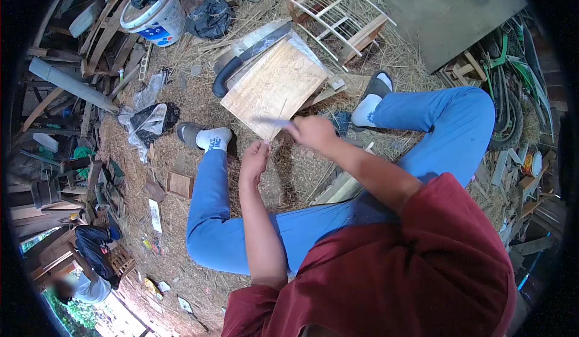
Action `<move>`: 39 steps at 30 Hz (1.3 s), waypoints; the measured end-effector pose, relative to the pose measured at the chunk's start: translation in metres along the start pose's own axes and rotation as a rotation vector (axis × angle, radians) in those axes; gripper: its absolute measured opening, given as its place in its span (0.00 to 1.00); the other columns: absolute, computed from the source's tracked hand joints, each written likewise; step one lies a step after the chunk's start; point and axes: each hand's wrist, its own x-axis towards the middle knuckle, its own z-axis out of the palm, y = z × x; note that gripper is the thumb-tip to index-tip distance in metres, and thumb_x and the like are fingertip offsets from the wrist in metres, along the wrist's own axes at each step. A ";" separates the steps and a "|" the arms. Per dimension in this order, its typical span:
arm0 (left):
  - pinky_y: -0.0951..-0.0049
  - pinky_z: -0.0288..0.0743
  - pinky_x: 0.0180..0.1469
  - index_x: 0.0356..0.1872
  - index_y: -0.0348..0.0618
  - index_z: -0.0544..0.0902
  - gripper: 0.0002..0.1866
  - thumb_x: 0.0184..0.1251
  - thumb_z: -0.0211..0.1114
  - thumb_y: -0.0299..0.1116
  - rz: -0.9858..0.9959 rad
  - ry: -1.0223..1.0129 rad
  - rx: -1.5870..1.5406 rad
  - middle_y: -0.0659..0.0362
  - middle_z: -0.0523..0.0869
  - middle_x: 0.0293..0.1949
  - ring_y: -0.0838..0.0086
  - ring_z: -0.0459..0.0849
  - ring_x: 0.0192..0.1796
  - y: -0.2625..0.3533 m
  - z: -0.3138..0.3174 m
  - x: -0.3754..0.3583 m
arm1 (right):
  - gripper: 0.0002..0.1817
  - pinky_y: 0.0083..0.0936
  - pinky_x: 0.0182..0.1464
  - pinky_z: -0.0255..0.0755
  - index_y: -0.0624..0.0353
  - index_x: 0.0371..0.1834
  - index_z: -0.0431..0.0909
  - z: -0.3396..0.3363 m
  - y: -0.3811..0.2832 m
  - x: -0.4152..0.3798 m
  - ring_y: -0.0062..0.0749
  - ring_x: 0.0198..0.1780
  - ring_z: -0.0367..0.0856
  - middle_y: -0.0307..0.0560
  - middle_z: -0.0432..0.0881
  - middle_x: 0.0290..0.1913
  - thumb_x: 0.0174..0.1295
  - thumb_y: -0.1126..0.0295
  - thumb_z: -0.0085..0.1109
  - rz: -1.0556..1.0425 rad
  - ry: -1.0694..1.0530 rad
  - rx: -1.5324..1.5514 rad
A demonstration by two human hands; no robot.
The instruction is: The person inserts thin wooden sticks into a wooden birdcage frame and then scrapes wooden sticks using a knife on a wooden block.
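Observation:
My right hand is closed around the handle of a knife, its blade blurred and pointing left over the near edge of a wooden board. My left hand is closed in a pinch at the board's near corner, on a thin wooden stick that slants up across the board. Blade and stick appear to cross; whether they touch cannot be made out. Beside the board's far left edge lies a saw-like tool with a black handle, its blade partly hidden.
A slatted wooden frame stands beyond the board. At the upper left are a white bucket and black plastic bags. A small wooden box lies left of my leg. A green bicycle leans at right. Another person sits at lower left.

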 end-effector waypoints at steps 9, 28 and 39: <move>0.79 0.49 0.20 0.32 0.48 0.79 0.14 0.81 0.60 0.40 -0.014 0.016 -0.025 0.73 0.69 0.20 0.88 0.59 0.18 0.004 0.002 -0.002 | 0.31 0.52 0.38 0.82 0.55 0.33 0.87 -0.003 0.006 0.003 0.57 0.34 0.89 0.56 0.88 0.31 0.74 0.39 0.47 0.064 -0.002 0.025; 0.80 0.51 0.19 0.33 0.48 0.79 0.12 0.79 0.63 0.40 0.002 0.024 -0.034 0.72 0.72 0.21 0.88 0.61 0.18 -0.001 -0.001 -0.002 | 0.30 0.52 0.37 0.82 0.55 0.31 0.86 0.002 0.016 0.011 0.59 0.33 0.88 0.57 0.87 0.28 0.73 0.40 0.49 0.160 0.190 0.106; 0.68 0.72 0.34 0.37 0.37 0.82 0.14 0.77 0.62 0.38 0.217 0.104 0.384 0.59 0.81 0.25 0.75 0.78 0.29 0.008 -0.013 -0.004 | 0.31 0.53 0.47 0.79 0.60 0.36 0.87 -0.021 0.038 0.016 0.62 0.42 0.86 0.62 0.87 0.36 0.75 0.42 0.48 0.272 0.157 0.265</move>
